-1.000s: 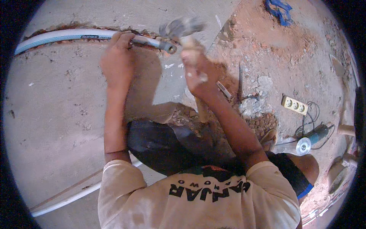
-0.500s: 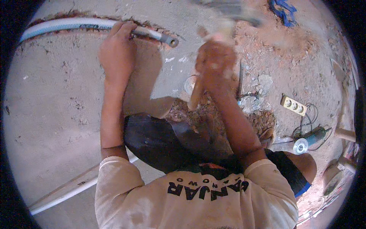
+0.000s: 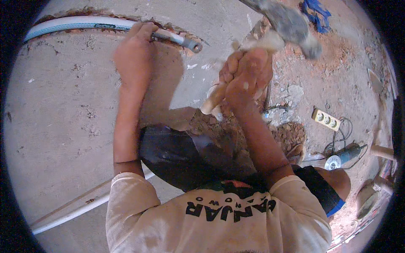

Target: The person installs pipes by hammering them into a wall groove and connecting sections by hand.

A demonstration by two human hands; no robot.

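Blurred hammer (image 3: 289,23), part-covered pipe (image 3: 80,25)
Beyond the right hand (image 3: 249,74), the upper edge cuts the hammer's tip; within that grip, the handle (image 3: 215,98) is hidden midway; the left hand (image 3: 136,52) hides some pipe.

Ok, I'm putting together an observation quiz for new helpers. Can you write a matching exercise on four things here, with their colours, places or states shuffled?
1. blue-striped pipe
2. hammer
3. power strip
4. grinder

A. cream-coloured
B. round disc fitted
C. left hand on it
D. gripped in the right hand

Pairs: 1-C, 2-D, 3-A, 4-B
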